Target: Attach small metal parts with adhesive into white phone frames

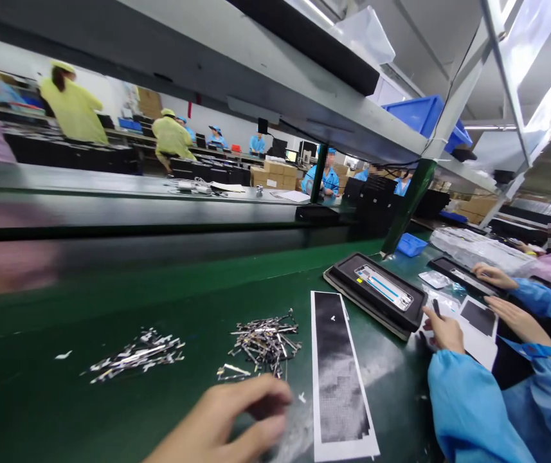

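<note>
My left hand (227,418) reaches in from the bottom edge, slightly blurred. Its fingers are bent, the thumb is apart from them, and nothing shows between. Just beyond the fingertips lies a pile of small thin metallic and black strip parts (265,341); one part sits loose at its near side. Further left is a second, flatter pile of similar strips (135,357). A long white sheet with a black panel (340,366) lies to the right of my hand, a tiny white piece on it. My right hand is out of view.
A black tray (381,289) holds a phone-like frame with blue strips. At right, blue-sleeved co-workers' hands (449,331) work; the nearest holds a thin black tool. A small blue bin (410,244) stands by a green post (413,202). A shelf (256,71) overhangs the green bench.
</note>
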{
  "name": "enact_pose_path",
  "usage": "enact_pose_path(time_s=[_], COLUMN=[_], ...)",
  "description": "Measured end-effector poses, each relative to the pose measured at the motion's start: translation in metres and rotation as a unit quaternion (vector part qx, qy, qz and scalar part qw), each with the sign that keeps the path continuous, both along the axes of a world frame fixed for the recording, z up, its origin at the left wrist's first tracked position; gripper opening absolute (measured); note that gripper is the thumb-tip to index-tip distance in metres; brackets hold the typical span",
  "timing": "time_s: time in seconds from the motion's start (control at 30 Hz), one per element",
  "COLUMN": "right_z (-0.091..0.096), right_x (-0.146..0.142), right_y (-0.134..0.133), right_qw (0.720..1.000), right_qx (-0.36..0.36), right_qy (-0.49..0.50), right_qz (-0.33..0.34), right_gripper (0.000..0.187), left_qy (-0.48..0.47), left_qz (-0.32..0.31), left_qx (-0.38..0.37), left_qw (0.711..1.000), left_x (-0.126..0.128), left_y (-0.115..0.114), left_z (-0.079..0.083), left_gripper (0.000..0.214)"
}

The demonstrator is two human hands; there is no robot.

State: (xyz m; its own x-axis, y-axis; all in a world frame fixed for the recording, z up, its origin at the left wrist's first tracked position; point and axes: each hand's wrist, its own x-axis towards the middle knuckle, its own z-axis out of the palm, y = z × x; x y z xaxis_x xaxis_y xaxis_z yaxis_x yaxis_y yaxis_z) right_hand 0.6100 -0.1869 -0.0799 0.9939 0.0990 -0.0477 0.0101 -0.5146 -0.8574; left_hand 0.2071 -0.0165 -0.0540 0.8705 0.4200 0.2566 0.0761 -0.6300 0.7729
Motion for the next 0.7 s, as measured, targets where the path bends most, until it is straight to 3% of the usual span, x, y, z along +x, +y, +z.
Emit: enact_pose_path(time_s=[0.07, 0.17, 0.27, 0.4, 0.53, 0.7], right_z=[0.0, -0.005, -0.012, -0.016, -0.015, -0.015], right_x=[0.014, 0.032, 0.044, 0.055, 0.059, 0.058], right_y=[0.001, 0.01, 0.019, 0.026, 0.025, 0.019], right_qw=[1.0, 0.999, 0.997, 0.994, 0.994, 0.996], right_qx=[-0.011, 0.015, 0.053, 0.086, 0.08, 0.032], right_qy=[0.022, 0.039, 0.052, 0.052, 0.051, 0.055], right_qz=[0.0, 0.001, 0.008, 0.041, 0.061, 0.066], right_gripper=[0.028, 0.028, 0.029, 0.031, 0.031, 0.027], left_qy=[0.057, 0.042, 0.057, 0.056, 0.011, -0.023], left_qz=[-0.103, -0.087, -0.039, 0.014, 0.043, 0.085], left_qx=[-0.227, -0.446, -0.491, -0.517, -0.531, -0.55], left_qw=[0.967, 0.89, 0.869, 0.854, 0.846, 0.831], left_x=[0.044, 0.106, 0.153, 0.195, 0.217, 0.225], left_y=[-0.021, -0.043, -0.049, -0.046, -0.044, -0.049], left_z=[0.016, 0.026, 0.011, -0.012, -0.016, -0.011], left_gripper=[0.023, 0.025, 0.023, 0.015, 0.016, 0.023])
